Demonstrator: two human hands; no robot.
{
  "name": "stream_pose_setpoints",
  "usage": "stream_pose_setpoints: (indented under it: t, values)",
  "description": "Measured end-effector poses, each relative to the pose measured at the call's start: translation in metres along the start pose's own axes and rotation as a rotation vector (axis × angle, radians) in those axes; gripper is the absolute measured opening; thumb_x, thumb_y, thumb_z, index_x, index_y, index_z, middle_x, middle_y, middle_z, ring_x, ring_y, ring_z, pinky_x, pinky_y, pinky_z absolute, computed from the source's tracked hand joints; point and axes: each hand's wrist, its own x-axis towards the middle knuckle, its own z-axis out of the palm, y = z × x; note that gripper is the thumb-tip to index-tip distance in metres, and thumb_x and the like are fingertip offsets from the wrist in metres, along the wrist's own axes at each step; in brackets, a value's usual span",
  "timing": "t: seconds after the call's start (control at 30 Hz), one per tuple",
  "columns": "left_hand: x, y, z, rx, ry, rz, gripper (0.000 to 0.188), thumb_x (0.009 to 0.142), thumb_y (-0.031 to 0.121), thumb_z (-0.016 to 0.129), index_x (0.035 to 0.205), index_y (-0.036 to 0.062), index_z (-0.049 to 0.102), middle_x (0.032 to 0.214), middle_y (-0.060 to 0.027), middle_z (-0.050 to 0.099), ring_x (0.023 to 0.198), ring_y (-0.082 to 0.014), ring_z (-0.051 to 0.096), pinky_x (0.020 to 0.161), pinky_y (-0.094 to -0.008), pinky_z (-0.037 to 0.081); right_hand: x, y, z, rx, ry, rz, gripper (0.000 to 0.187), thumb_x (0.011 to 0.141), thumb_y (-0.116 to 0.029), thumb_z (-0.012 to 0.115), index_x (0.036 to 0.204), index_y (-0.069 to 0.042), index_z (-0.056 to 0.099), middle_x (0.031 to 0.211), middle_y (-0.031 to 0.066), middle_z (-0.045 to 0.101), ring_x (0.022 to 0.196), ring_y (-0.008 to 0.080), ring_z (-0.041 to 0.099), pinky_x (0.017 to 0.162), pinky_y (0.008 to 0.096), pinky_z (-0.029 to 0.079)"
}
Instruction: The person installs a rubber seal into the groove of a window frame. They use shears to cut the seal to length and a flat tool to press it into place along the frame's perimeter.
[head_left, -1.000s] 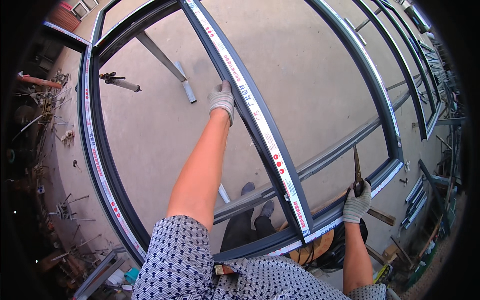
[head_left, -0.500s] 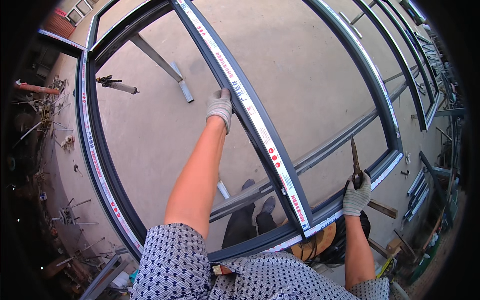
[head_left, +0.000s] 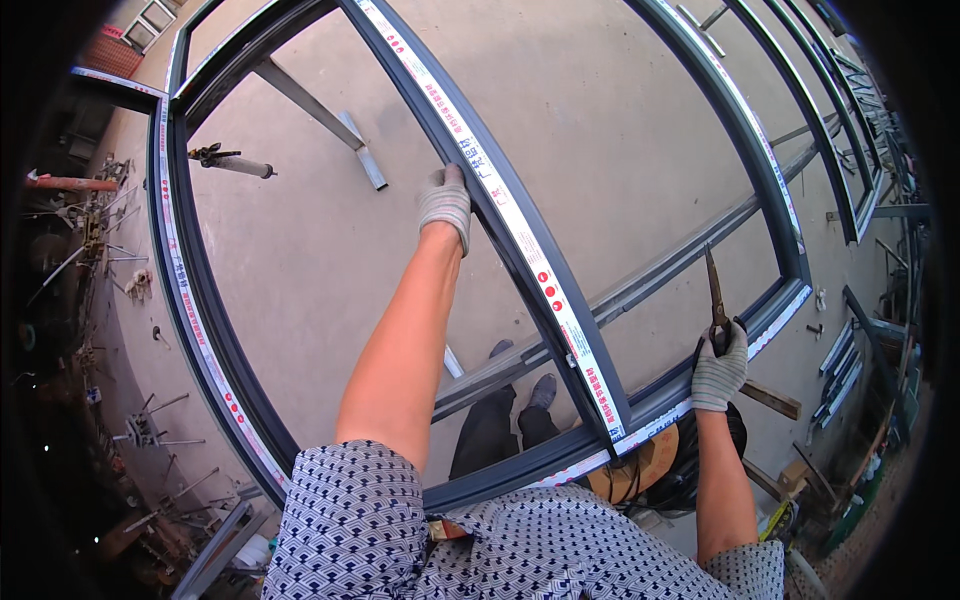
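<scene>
Head view: dark window frame stands before me on concrete floor. My gloved left hand is clamped on its taped middle bar; my gloved right hand grips snips, points up, beside the bottom rail.

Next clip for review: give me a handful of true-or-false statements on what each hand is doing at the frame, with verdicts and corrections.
1. The left hand grips the middle bar of the dark window frame. True.
2. The right hand is empty. False: it holds pliers-like snips, tips pointing up and away.
3. Both hands wear knit work gloves. True.
4. The frame lies flat on a wooden table. False: it stands over a bare concrete floor.
5. A caulking gun lies on the floor beyond the left hand. True.
</scene>
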Motion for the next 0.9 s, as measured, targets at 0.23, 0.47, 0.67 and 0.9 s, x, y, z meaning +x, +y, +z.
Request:
stream_pose_setpoints:
  t: [0.23,0.47,0.67,0.9]
  values:
    - [0.004,-0.010,-0.005,0.073,-0.005,0.005,0.046,0.102,0.033,0.053,0.118,-0.0085,0.065,0.098,-0.0173,0.072,0.083,-0.0235,0.069,0.078,-0.0368,0.053,-0.001,0.004,0.003,0.020,-0.051,0.099,0.039,0.081,-0.010,0.077,0.117,-0.001,0.064,0.106,0.0134,0.070,0.091,0.0270,0.068,0.088,0.0354,0.053]
    - [-0.014,-0.009,0.000,0.227,0.044,0.037,0.046,0.101,0.033,0.050,0.117,-0.0067,0.066,0.102,-0.0232,0.072,0.091,-0.0329,0.070,0.085,-0.0404,0.052,0.001,-0.001,-0.001,0.052,-0.118,0.194,0.037,0.083,-0.011,0.076,0.117,-0.002,0.065,0.100,0.0112,0.070,0.086,0.0239,0.068,0.085,0.0348,0.054]
    - [-0.023,-0.013,-0.001,0.097,-0.027,0.000,0.048,0.099,0.034,0.052,0.116,-0.0080,0.066,0.100,-0.0247,0.072,0.091,-0.0336,0.070,0.086,-0.0412,0.052,-0.003,0.010,0.002,0.007,-0.083,0.125,0.042,0.082,-0.016,0.078,0.119,-0.002,0.064,0.109,0.0146,0.070,0.099,0.0287,0.069,0.091,0.0357,0.053]
    - [-0.020,-0.029,0.003,0.246,0.030,0.050,0.048,0.099,0.037,0.051,0.111,-0.0058,0.069,0.098,-0.0255,0.072,0.092,-0.0371,0.070,0.084,-0.0422,0.052,0.000,-0.002,-0.002,0.040,-0.114,0.165,0.039,0.083,-0.013,0.077,0.118,-0.002,0.065,0.096,0.0095,0.070,0.083,0.0219,0.067,0.082,0.0336,0.054]
